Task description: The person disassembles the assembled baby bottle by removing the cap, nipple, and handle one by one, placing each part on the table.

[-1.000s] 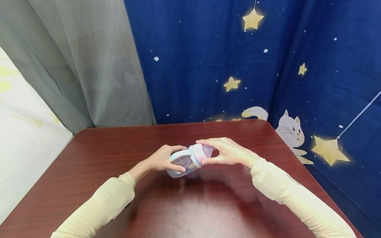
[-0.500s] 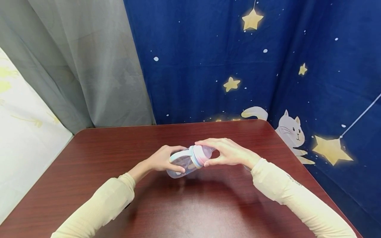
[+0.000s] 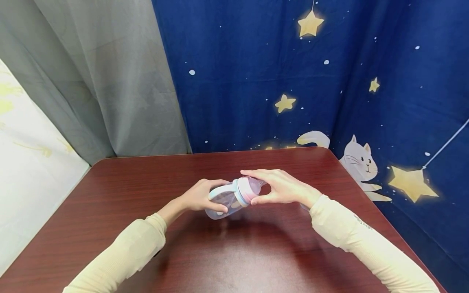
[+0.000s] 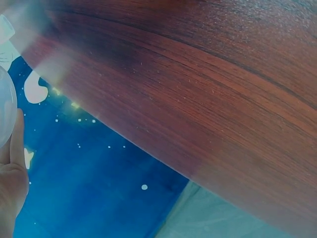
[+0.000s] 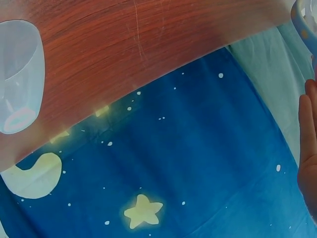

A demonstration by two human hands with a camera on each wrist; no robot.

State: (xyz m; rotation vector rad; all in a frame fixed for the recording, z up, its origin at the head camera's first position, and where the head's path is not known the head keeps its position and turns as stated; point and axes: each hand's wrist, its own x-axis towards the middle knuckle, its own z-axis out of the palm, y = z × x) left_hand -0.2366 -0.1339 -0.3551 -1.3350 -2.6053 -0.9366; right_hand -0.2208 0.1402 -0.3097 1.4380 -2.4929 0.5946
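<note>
A clear baby bottle (image 3: 231,200) with a pale blue-white handle and a pinkish collar tilts above the table, its teat end toward the right. My left hand (image 3: 199,196) grips the body, thumb along the near side and fingers behind it. From the right, my right hand (image 3: 283,188) spans the collar, thumb at its lower edge and forefinger over the top. Its palm partly covers the teat. The left wrist view catches only the rounded bottle base beside the left hand (image 4: 12,181). In the right wrist view the right hand (image 5: 309,148) shows below the collar.
A translucent cup-shaped piece (image 5: 20,74) appears at the left of the right wrist view; in the head view it is mostly hidden by my right wrist. The dark red wooden table (image 3: 146,175) reaches back to a grey curtain (image 3: 135,101) and a blue starry curtain (image 3: 238,81).
The bottle and left hand stay in place. My right forefinger has lifted slightly at the collar's top, and the right thumb has shifted a little at its lower edge.
</note>
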